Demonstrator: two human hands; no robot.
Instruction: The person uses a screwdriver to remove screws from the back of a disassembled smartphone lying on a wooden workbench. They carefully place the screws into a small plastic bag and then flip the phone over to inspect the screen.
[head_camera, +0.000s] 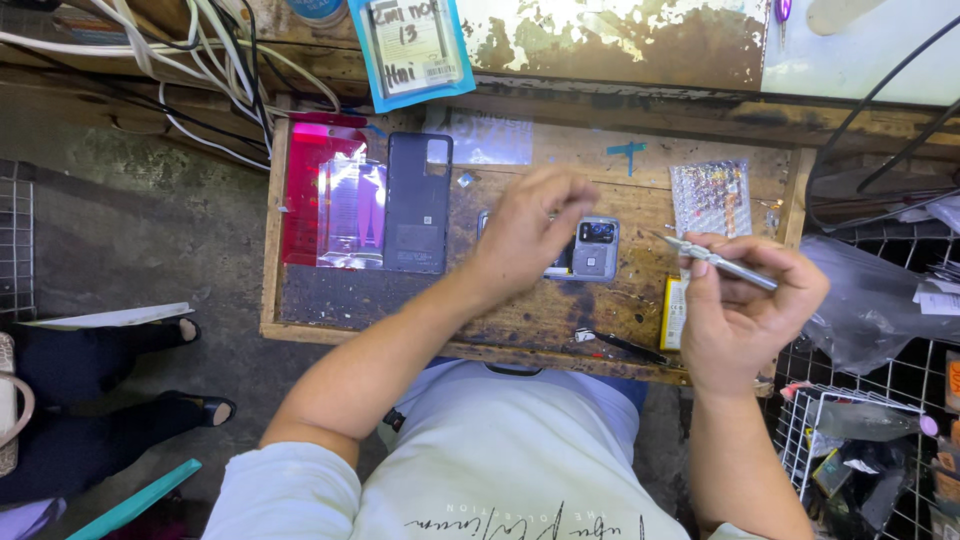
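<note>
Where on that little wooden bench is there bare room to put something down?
The widest bare patch on the wooden bench is the front left strip, below the red packet and dark back cover. A smaller one lies between the phone and bubble wrap. The right end, around the right hand, is crowded.

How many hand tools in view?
2: a metal screwdriver in the right hand, and black tweezers lying at the board's front edge. More may be hidden under the hands.

A grey rectangular smartphone (590, 250) lies flat, camera block up, mid-tray. A slim silver metal screwdriver (722, 262) at its three o'clock points toward ten o'clock.
</note>
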